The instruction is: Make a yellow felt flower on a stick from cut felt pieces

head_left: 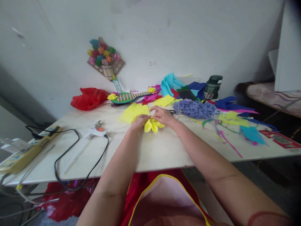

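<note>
A yellow paper flower (pixel 152 126) with pointed petals hangs just above the table between my hands, its petals toward me. My left hand (pixel 140 121) is closed on its left side, fingertips near the flower's base. From the right, my right hand (pixel 162 115) pinches at the same base with thumb and forefinger. The fingertips of both hands nearly meet there, and the exact grip is partly hidden. Behind my left hand lies a sheet of yellow crepe paper (pixel 134 112). Dark scissor handles (pixel 172 111) show just beyond my right hand.
A white glue gun (pixel 95 133) lies at left, its black cord looping to a power strip (pixel 35 147). A heap of purple string (pixel 196 108), paper scraps and a dark green bottle (pixel 213 87) stand at right. A red plastic bag (pixel 89 99) sits at the back left.
</note>
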The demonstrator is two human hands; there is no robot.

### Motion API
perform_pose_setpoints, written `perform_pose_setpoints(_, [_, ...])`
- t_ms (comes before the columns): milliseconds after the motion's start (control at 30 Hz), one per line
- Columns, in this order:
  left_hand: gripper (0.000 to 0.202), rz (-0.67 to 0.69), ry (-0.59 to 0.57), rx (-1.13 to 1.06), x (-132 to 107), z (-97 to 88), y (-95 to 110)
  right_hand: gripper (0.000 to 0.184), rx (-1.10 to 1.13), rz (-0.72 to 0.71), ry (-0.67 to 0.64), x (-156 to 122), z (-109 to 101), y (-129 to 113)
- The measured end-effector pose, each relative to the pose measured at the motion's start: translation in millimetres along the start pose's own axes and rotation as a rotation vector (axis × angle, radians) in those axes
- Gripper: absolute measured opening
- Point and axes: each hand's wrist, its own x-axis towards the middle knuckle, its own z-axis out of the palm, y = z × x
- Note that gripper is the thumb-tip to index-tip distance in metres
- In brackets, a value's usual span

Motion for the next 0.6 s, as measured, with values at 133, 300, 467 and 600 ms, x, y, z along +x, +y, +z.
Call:
perform_pose_setpoints(133, [0.029,0.006,0.01,0.01,2,-1.0,-2,0.018,-0.023,0.016,-0.008,0,-1,-3])
perform_pose_setpoints(300, [0.027,0.002,0.015,-0.007,0,0.0,-1,0.018,-0.011,0.007,-0.007,0,0,0])
perform_pose_setpoints(467, [0.028,0.011,0.001,0.004,1,-2.3,-2,0.018,0.054,-0.025,0.01,-1,7,11])
perform_pose_setpoints(600, [0.029,0.013,-0.001,0.033,4,-5.5,-4,0.017,0.103,-0.018,0.027,0,10,16])
